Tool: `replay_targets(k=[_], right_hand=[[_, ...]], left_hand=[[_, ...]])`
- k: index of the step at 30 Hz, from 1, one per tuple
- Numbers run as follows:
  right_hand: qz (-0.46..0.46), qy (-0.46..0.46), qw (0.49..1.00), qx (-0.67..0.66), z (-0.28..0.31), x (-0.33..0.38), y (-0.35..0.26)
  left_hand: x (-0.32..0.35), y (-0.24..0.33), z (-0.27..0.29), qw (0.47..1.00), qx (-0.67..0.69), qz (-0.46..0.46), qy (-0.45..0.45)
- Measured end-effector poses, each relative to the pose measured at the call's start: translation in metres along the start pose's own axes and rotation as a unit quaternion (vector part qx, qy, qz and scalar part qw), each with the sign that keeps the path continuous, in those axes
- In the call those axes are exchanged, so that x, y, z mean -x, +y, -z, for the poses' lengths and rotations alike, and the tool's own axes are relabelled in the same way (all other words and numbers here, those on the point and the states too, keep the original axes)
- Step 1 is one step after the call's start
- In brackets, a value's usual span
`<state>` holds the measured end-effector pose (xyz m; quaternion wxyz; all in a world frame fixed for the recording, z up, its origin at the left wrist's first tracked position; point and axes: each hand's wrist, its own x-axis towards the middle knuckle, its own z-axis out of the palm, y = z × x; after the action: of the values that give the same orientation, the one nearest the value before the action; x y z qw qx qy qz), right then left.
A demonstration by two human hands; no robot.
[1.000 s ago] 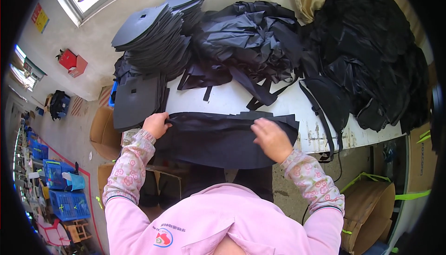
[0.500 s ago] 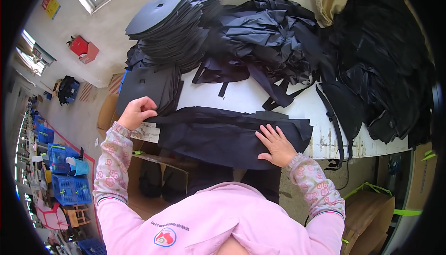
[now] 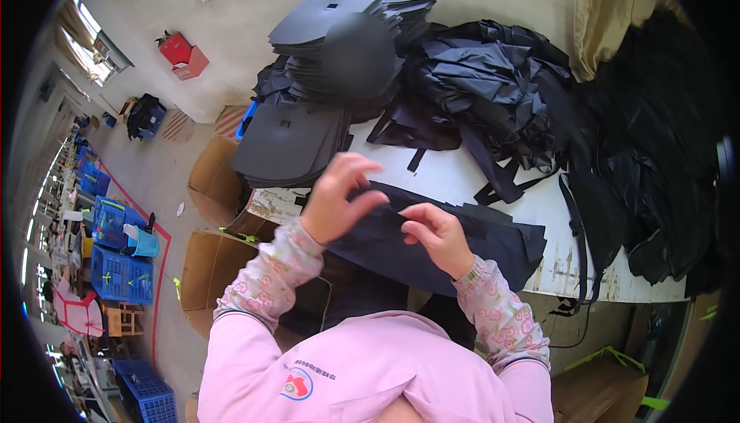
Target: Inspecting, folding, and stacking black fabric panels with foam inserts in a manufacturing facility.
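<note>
A black fabric piece (image 3: 462, 247) lies along the front edge of the white table, its near side hanging over. Over its left end hovers my left hand (image 3: 339, 199), with fingers curved and thumb apart; nothing shows between them. Close by on the right, my right hand (image 3: 438, 234) has thumb and forefinger drawn together on the dark cloth, seemingly pinching a bit of it. The exact fold between those fingertips is hard to see against the black.
Stacks of dark grey panels (image 3: 289, 142) stand at the left of the white table (image 3: 439, 169). Crumpled black fabric (image 3: 493, 68) is heaped behind, and a larger black pile (image 3: 655, 146) rises at the right. Cardboard boxes (image 3: 212, 180) and blue crates (image 3: 122, 275) sit leftward on the floor.
Both hands have left their flat or edge positions and come together over the left-middle of the fabric. My right hand went from spread flat to a pinch. The view has shifted left.
</note>
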<state>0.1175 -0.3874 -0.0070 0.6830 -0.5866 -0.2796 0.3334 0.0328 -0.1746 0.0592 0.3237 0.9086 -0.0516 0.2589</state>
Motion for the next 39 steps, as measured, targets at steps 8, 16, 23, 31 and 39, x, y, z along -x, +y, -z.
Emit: replay_targets(k=[8,16,23,31,39], right_hand=[[-0.035,0.013,0.999,-0.03,0.028,0.006,0.012],[-0.036,0.021,0.999,0.0,0.028,0.004,0.024],[0.118,0.195,0.965,0.127,0.024,-0.009,0.02],[0.086,0.175,0.977,0.085,0.035,-0.003,0.032],[0.13,0.078,0.985,0.081,0.056,-0.001,0.047]], left_hand=[[0.05,-0.147,0.077,0.918,-0.249,0.289,-0.109],[0.04,-0.124,0.084,0.957,-0.212,0.192,-0.046],[0.034,0.043,0.03,0.99,0.047,0.121,0.045],[0.033,0.039,0.006,0.991,0.107,0.046,-0.063],[0.021,0.015,-0.047,0.971,0.173,0.089,-0.139]])
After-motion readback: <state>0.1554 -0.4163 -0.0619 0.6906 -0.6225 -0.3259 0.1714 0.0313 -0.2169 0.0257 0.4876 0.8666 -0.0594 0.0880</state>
